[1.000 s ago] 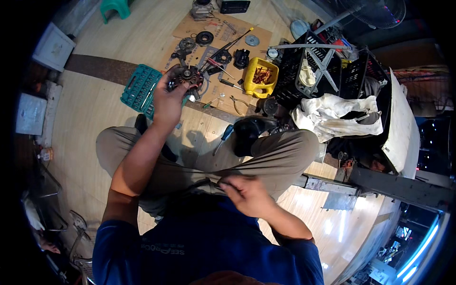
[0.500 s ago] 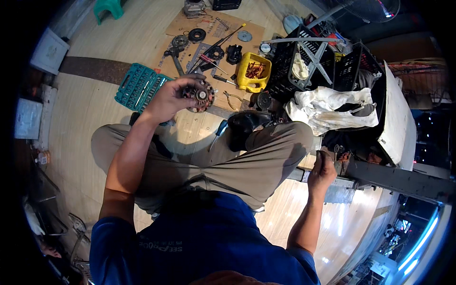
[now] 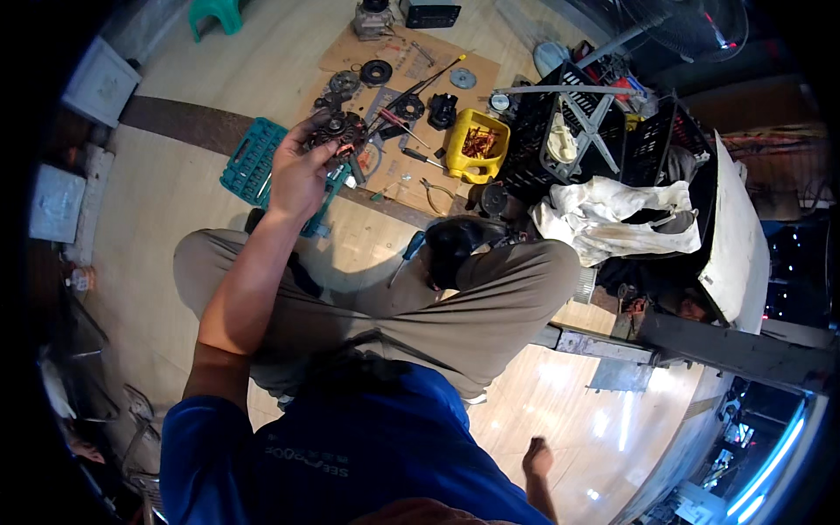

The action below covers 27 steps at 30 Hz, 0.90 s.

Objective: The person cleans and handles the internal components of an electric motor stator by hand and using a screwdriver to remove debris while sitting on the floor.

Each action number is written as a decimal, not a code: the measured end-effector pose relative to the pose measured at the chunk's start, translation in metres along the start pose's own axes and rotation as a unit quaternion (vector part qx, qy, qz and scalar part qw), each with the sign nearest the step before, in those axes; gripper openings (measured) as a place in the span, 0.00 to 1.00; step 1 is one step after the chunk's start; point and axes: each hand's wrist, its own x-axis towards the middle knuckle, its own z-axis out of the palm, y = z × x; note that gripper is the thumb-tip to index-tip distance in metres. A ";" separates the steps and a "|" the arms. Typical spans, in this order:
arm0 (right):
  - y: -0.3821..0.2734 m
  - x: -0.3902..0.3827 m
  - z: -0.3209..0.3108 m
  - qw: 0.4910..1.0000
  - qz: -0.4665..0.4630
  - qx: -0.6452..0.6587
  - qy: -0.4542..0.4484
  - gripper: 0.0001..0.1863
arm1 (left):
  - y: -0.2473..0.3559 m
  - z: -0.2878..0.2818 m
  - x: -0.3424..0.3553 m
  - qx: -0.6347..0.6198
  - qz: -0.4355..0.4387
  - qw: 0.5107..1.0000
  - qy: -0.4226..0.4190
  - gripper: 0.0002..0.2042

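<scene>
My left hand [image 3: 300, 171] is closed round a dark, round motor rotor [image 3: 339, 131] with reddish parts and a central shaft. It is held up over the near left part of a cardboard sheet [image 3: 350, 54], beside a green socket set case [image 3: 248, 166]. My right hand [image 3: 538, 457] is low at the right, above the shiny floor, its fingers curled in. Whether anything is inside it is hidden. Around the rotor lie a screwdriver [image 3: 424, 158], pliers [image 3: 437, 196] and a yellow cut-open jug [image 3: 462, 166] with copper-coloured pieces in it.
Round metal parts [image 3: 376, 72] lie on the cardboard. At the right stand black crates [image 3: 529, 144], with a white cloth [image 3: 612, 214] draped at their near side. A blue-handled screwdriver [image 3: 411, 247] lies by my foot. A fan [image 3: 687, 26] stands far right, a green stool [image 3: 214, 13] far left.
My left hand has lifted the rotor up and to the left, tilting it. My right hand has swung down and back from beside my knee. The whole view has shifted slightly.
</scene>
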 end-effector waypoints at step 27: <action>-0.535 0.168 -0.202 0.686 -0.317 0.592 -0.280 0.11 | -0.003 0.036 -0.037 0.254 0.134 0.955 -0.071 0.20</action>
